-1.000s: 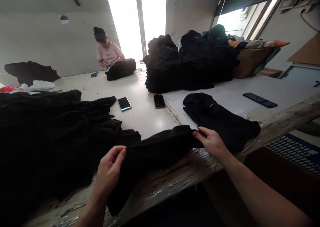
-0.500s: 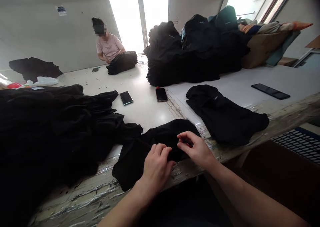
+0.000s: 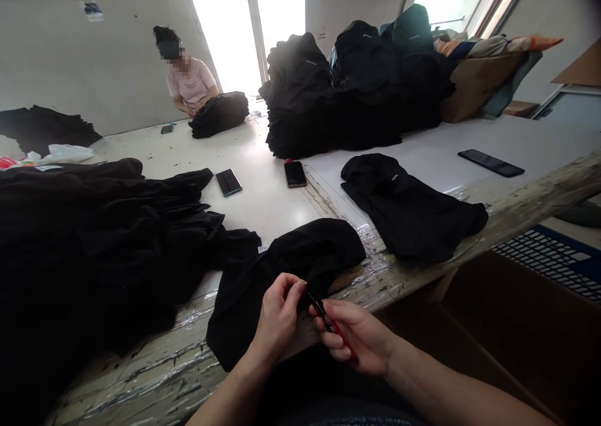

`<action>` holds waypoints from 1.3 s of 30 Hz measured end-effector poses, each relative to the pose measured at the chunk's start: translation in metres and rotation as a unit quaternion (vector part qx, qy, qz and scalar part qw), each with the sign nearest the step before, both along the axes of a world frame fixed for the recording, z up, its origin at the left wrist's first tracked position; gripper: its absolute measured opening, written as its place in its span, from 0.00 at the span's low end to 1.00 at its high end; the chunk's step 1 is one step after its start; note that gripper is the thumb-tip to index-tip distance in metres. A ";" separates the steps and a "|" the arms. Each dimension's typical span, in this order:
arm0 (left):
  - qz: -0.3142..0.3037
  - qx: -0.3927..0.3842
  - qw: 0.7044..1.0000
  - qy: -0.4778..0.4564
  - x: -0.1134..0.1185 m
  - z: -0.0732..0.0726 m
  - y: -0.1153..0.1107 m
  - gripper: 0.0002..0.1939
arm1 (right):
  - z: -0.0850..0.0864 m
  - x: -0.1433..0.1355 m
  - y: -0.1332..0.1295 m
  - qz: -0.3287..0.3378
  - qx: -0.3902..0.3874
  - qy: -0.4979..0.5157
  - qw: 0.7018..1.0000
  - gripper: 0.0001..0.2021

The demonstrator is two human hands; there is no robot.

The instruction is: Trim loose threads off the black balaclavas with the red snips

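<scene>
My right hand [image 3: 357, 335] is closed around a pair of thread snips [image 3: 339, 338] with red handles and dark blades. The blades point up and left, close to the fingertips of my left hand [image 3: 277, 313]. Thumb and forefinger of that left hand are pinched together at the front edge of a black garment [image 3: 310, 244]; what lies between them is too small to make out. The garment lies spread at the table's near edge, partly behind my left hand. A second black garment [image 3: 408, 207] with a small white mark lies flat to the right.
A large black garment heap [image 3: 94, 238] covers the left side. Phones [image 3: 229, 182] lie on the white table [image 3: 263, 213], whose taped front edge is worn. Tall black stacks [image 3: 357, 100] and a cardboard box [image 3: 483, 84] stand behind. Another person [image 3: 192, 84] sits across.
My right hand has moved down and turned, bringing the snips into clear view. My left hand has shifted slightly left and now pinches. The whole view has moved a little to the right.
</scene>
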State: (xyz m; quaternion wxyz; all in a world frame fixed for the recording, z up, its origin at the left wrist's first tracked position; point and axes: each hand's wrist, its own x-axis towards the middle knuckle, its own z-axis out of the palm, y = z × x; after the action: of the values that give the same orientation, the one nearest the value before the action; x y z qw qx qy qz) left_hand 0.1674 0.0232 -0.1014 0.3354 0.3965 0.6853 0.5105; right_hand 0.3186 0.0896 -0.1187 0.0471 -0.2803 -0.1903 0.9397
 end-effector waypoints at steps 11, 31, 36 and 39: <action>-0.010 0.004 0.999 -0.034 0.004 -0.002 -0.010 0.10 | 0.003 -0.008 0.004 0.002 -0.039 0.012 0.999 0.11; -0.123 -0.036 0.989 -0.074 -0.011 0.032 0.005 0.14 | 0.009 0.033 0.095 -0.141 0.652 -0.294 0.685 0.09; -0.053 -0.089 0.936 -0.335 -0.001 0.018 0.062 0.19 | 0.014 0.020 0.083 -0.143 0.666 -0.238 0.693 0.04; -0.064 -0.085 0.910 -0.401 0.003 0.018 0.082 0.17 | 0.021 0.017 0.076 -0.158 0.628 -0.182 0.740 0.06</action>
State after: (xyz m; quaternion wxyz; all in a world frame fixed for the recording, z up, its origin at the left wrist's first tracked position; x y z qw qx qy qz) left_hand 0.1702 0.1047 -0.0832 0.6465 0.1706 0.5071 0.5438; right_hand 0.3353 0.1660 -0.0977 0.3246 -0.3793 -0.6950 0.5174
